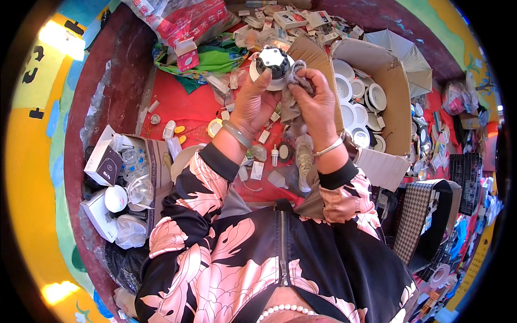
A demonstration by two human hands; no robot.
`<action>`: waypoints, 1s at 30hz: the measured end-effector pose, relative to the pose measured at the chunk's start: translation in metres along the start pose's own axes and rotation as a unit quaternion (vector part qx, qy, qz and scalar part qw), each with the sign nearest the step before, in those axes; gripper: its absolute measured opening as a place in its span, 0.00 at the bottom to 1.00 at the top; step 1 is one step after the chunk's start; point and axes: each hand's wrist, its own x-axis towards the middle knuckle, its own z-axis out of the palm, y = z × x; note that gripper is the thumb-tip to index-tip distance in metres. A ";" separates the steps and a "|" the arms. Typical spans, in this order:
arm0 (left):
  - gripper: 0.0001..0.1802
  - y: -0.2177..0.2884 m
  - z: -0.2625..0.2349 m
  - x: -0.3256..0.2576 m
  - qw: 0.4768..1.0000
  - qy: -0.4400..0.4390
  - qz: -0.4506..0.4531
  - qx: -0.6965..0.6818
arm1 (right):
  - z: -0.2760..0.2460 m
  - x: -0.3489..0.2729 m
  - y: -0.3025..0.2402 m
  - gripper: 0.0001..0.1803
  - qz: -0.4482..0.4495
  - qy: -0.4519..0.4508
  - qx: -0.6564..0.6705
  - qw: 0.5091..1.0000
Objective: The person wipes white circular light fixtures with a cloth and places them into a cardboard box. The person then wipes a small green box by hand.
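Note:
In front of me my left hand (252, 102) grips a round downlight (273, 60) with a white rim and a black finned back that faces up. My right hand (315, 102) pinches a grey-brown cloth (293, 102) close against the right edge of the light. Part of the cloth hangs below the fingers. To the right of that hand stands an open cardboard box (385, 64) with several white round lights (361, 116) inside.
A box of bulbs and small cartons (159, 177) stands at left. Small cartons (291, 20) are heaped at the far side, beside a red-and-white bag (188, 21). Loose parts lie on the red sheet (183, 107). A houndstooth box (412, 215) and black crate (466, 175) are at right.

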 end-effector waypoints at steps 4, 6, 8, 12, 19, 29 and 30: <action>0.31 0.004 0.000 -0.002 0.998 0.002 -0.029 -0.064 | 0.001 0.001 0.005 0.12 0.046 -0.015 0.067 0.997; 0.34 0.003 -0.001 -0.002 0.999 -0.017 -0.029 -0.004 | -0.004 0.001 0.003 0.11 0.079 -0.035 0.116 0.989; 0.35 0.004 0.004 -0.004 0.999 -0.036 -0.021 0.026 | -0.007 0.001 0.002 0.10 0.099 -0.048 0.118 0.987; 0.39 0.006 -0.005 0.000 0.995 -0.056 -0.006 0.078 | -0.011 0.001 -0.001 0.11 0.162 -0.110 0.170 0.966; 0.33 0.013 -0.003 -0.003 0.992 -0.039 -0.016 0.118 | -0.018 0.003 -0.005 0.11 0.236 -0.175 0.243 0.924; 0.43 0.006 -0.006 -0.008 0.920 0.004 -0.012 0.391 | -0.032 0.012 -0.033 0.08 -0.121 -0.021 -0.053 0.991; 0.45 0.003 -0.007 -0.010 0.884 -0.003 0.004 0.467 | -0.027 0.009 -0.035 0.08 -0.152 -0.051 -0.095 0.982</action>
